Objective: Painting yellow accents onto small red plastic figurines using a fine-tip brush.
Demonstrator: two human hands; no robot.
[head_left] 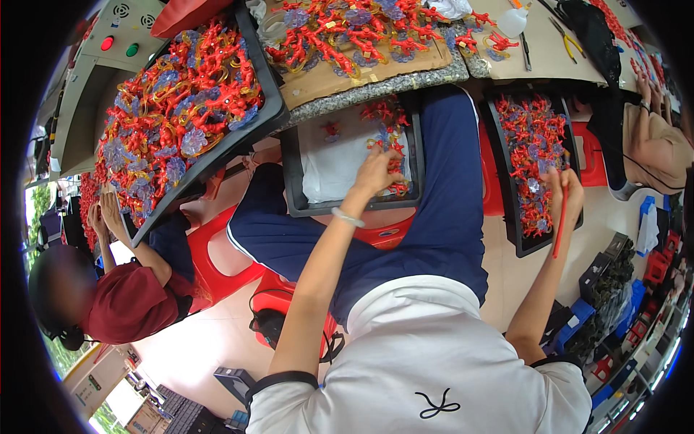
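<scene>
My left hand (376, 171) reaches into a black tray (290, 181) with a white liner (329, 166), in front of my lap. Its fingers are bent and closed at a red toy figure (385, 139) with a bluish clear part, among more figures along the tray's right side. One small figure (331, 130) lies apart on the liner. My right hand (568, 194) grips a slim red pen-like stick (560, 230), pointing down. That hand is beside a second black tray (515, 210), full of red figures with purple-blue clear parts; the fingertips hide part of its right edge.
A large black bin (271, 94) heaped with figures stands at left. The worktable (376, 81) holds more figures, pliers (571, 42) and a white bottle (512, 22). A person in a maroon shirt (137, 304) sits at left, another person (658, 141) at right. Red stools (217, 264) stand nearby.
</scene>
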